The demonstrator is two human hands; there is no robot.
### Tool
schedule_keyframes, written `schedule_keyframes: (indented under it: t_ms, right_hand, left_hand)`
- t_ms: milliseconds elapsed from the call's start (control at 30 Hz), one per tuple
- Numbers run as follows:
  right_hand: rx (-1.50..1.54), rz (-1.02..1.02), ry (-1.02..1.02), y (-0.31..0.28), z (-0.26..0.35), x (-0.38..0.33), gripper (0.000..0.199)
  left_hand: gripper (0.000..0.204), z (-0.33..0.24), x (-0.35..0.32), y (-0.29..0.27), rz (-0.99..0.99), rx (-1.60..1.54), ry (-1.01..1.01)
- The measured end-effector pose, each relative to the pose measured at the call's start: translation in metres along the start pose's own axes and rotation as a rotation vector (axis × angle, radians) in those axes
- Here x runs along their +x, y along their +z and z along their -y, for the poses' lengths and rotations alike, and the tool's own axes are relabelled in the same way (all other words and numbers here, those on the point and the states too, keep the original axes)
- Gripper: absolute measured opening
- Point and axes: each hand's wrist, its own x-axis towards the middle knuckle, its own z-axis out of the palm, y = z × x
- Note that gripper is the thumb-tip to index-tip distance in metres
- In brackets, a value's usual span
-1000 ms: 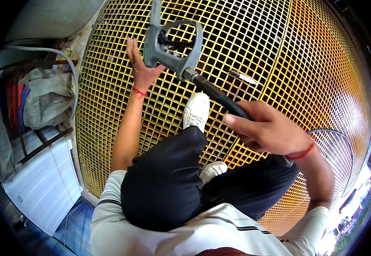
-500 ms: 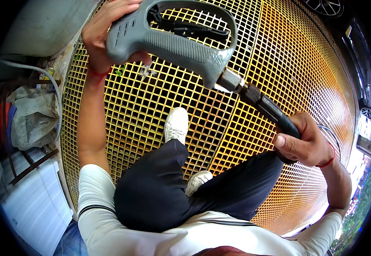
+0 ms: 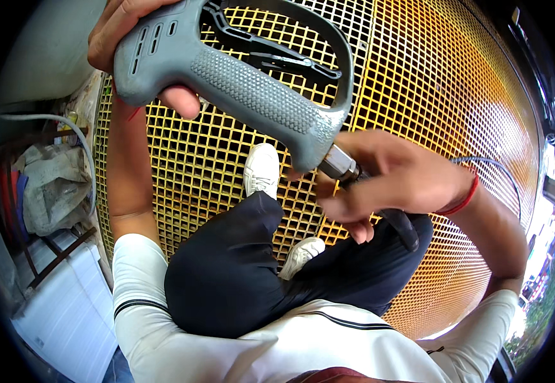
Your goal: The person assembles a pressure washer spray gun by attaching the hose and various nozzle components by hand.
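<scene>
A grey pressure washer gun (image 3: 252, 83) with a textured grip slants across the upper middle. My left hand (image 3: 114, 32) is closed around its body at the upper left, the thumb tip showing below. Inside the looped guard is a black trigger (image 3: 290, 64). A metal fitting (image 3: 339, 164) joins the grip's lower end to a black hose (image 3: 400, 231). My right hand (image 3: 411, 175) is at this joint, covering part of the hose. Its fingers are blurred and partly hidden, so I cannot see whether they grip it.
Beneath me is a yellow floor grating (image 3: 430, 96). My white shoes (image 3: 261, 167) rest on it. On the left, a rusty metal rack (image 3: 60, 258) stands beside a crumpled grey sack (image 3: 57, 185) and a grey flexible tube (image 3: 89, 143). A thin cable (image 3: 501, 169) lies at the right.
My right hand has moved left and up from the hose to the fitting. The gun, in my left hand, has come closer and shifted slightly left.
</scene>
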Motion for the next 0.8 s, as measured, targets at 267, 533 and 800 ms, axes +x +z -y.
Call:
schedule_keyframes:
  t_ms: [267,533,800]
  right_hand:
    - [-0.774,-0.419,0.193,-0.029,0.020,0.033,0.036]
    - [-0.801,-0.496,0.091,-0.074,-0.014,0.073,0.032]
    - [-0.557,-0.445,0.198,-0.091,-0.021,0.124,0.025]
  left_hand:
    - [0.091,-0.020,-0.020,0.028,0.111,0.033,-0.219]
    - [0.066,0.005,-0.060,0.066,0.630,-0.355,-1.076]
    - [0.068,0.015,-0.073,0.089,0.717,-0.191,-1.311]
